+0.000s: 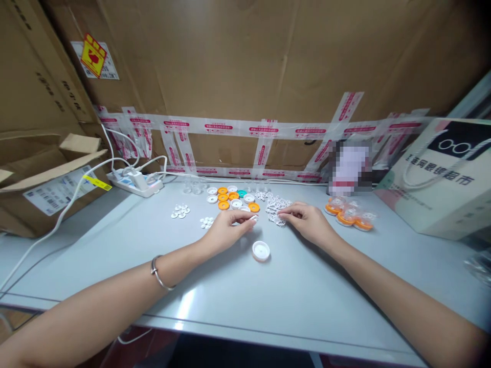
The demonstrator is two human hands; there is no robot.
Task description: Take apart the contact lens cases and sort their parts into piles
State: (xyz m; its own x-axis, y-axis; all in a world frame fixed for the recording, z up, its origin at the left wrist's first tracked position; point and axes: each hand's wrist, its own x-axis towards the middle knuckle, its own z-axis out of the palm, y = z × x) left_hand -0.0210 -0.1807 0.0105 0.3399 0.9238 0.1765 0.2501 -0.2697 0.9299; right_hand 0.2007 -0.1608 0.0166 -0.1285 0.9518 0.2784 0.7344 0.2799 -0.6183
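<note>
Open carton [23, 207] at far left, then power strip [136, 185] with plugs. Two clusters of small white discs [180, 211] lie left of the left hand [226, 230], one of them just beside it. Left thumb and index are pinched nearly together on a small whitish piece [253, 219], above the table [230, 301]. Grip is at the tips: keep it light and steady, piece turned so its face can be seen. White round cap [261, 251] sits apart on the table, nearer the body, between the hands; hollow side up, so good to leave it flat and reachable. Orange, white and teal caps [233, 196] lie behind the left hand. Right hand [309, 221] has thumb and index almost closed at the edge of a pile of white cut-out pieces [276, 207]; best to separate a single one, as they overlap and could tangle. Clear-topped orange units [346, 219] stand right of it, then the paper bag [441, 204].

Hard to tell: left piece's shape, mostly covered by fingers; clear domes [194, 187] at the back, faint; whether right fingertips grip anything; pixelated item [348, 166]; clear stuff at right edge, cut off.
</note>
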